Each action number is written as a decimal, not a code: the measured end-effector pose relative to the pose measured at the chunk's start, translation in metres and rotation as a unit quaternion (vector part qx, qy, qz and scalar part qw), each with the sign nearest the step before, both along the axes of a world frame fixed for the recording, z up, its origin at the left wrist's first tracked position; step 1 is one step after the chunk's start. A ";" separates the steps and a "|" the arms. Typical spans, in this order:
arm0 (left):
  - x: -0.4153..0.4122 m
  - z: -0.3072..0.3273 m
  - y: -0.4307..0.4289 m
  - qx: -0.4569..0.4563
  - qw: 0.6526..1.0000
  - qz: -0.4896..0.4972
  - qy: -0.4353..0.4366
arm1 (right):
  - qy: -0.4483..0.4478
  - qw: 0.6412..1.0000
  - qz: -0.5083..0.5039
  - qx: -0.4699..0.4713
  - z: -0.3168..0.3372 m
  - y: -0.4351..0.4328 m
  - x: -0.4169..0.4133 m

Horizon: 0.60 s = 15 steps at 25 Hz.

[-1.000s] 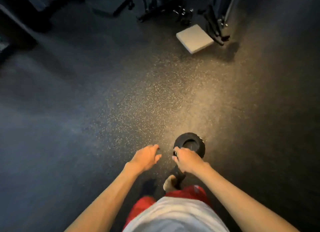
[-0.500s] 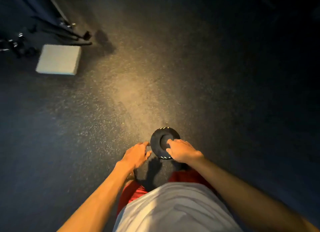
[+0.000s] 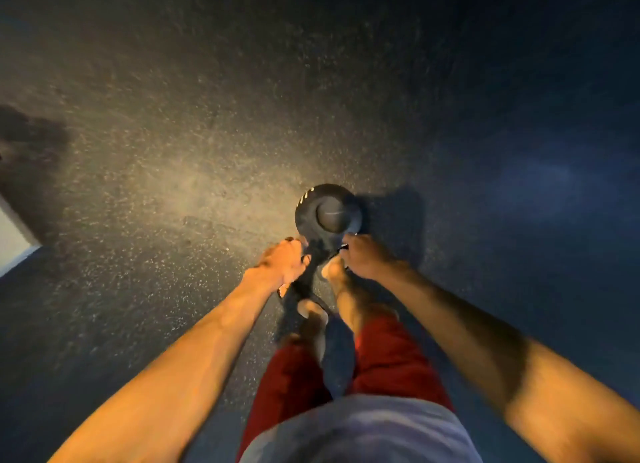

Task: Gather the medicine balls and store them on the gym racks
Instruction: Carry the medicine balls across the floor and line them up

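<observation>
A black, round medicine ball [image 3: 327, 210] with a domed centre and small white marks on its rim hangs low over the speckled rubber floor [image 3: 180, 158], just ahead of my feet. My right hand [image 3: 367, 258] grips its near right edge with curled fingers. My left hand [image 3: 284, 265] curls onto its near left edge. The ball's near side is hidden behind both hands and blurred. No rack is in view.
A white foam pad [image 3: 14, 241] shows at the left edge, with a dark shadow beyond it. My sandalled feet [image 3: 313, 310] and red shorts [image 3: 391, 362] are directly below the ball. Dark floor spreads to the right.
The view has swung right, sliding the white pad to the left edge. My left hand has moved from beside the ball onto its near left edge. My right hand keeps its hold.
</observation>
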<state>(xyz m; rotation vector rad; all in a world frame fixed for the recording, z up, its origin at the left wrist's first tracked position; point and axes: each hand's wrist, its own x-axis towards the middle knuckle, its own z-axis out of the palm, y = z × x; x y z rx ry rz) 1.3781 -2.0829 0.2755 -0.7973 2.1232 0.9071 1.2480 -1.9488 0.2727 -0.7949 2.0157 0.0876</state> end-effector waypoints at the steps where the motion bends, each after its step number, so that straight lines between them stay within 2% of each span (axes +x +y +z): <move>1: -0.005 -0.022 0.000 -0.002 1.000 -0.021 -0.008 | -0.002 1.000 -0.008 0.001 -0.024 0.003 0.004; 9: -0.030 -0.237 -0.009 -0.014 0.998 -0.054 -0.035 | 0.014 0.997 -0.078 0.009 -0.237 0.014 0.011; 12: -0.030 -0.324 -0.010 -0.015 0.997 -0.067 -0.034 | 0.047 0.996 -0.070 0.030 -0.319 0.021 0.017; 15: -0.035 -0.385 -0.007 -0.045 0.996 -0.070 -0.013 | 0.103 0.994 -0.047 0.007 -0.379 0.024 0.015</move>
